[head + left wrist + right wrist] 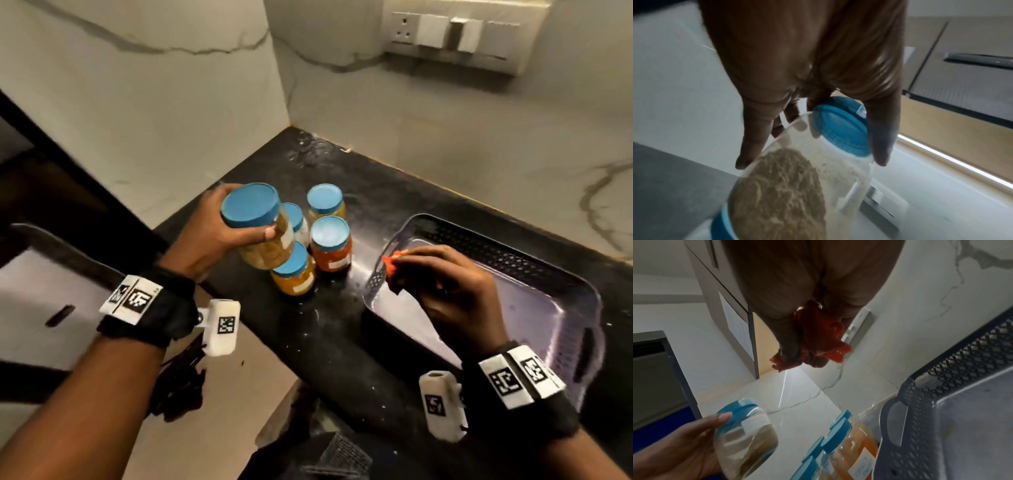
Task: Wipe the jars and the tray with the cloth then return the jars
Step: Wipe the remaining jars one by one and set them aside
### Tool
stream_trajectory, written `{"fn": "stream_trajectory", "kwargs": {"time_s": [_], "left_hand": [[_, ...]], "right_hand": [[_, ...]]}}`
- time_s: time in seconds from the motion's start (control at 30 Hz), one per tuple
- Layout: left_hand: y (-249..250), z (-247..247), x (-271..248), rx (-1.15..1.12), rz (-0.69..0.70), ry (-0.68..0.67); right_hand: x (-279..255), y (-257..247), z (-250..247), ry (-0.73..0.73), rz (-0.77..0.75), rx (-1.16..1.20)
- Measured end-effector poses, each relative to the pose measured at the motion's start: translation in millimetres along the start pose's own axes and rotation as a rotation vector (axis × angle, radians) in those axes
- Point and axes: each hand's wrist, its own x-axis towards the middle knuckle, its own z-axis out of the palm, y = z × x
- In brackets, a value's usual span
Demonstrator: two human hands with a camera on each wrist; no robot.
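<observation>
My left hand [219, 233] grips a clear jar [265, 236] of tan powder with a blue lid, lifted and tilted above the counter; the left wrist view shows the same jar [797, 178] between thumb and fingers. Several more blue-lidded jars stand close together on the black counter, among them a red-filled jar [331, 248] and an orange-filled jar [295, 274]. My right hand [445, 281] holds a bunched red cloth [394, 265] over the left end of the grey perforated tray [548, 281]. The right wrist view shows the cloth [818, 337] held in curled fingers.
The black counter [325, 342] runs into a corner of marble-look walls. A switch and socket panel [455, 37] sits high on the right wall. The counter's front edge drops to a pale floor on the left.
</observation>
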Motion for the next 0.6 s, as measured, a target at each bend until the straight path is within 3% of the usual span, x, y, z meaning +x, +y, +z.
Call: {"fn": "stream_trajectory", "kwargs": {"time_s": [0.13, 0.37, 0.6], "left_hand": [[-50, -33, 0, 0.115, -0.062, 0.111], [-113, -23, 34, 0.334, -0.279, 0.013], [-134, -2, 57, 0.404, -0.314, -0.13]], "right_hand": [[2, 13, 13, -0.042, 0.082, 0.074], [6, 15, 24, -0.041, 0.153, 0.083], [0, 14, 3, 0.067, 0.335, 0.03]]}}
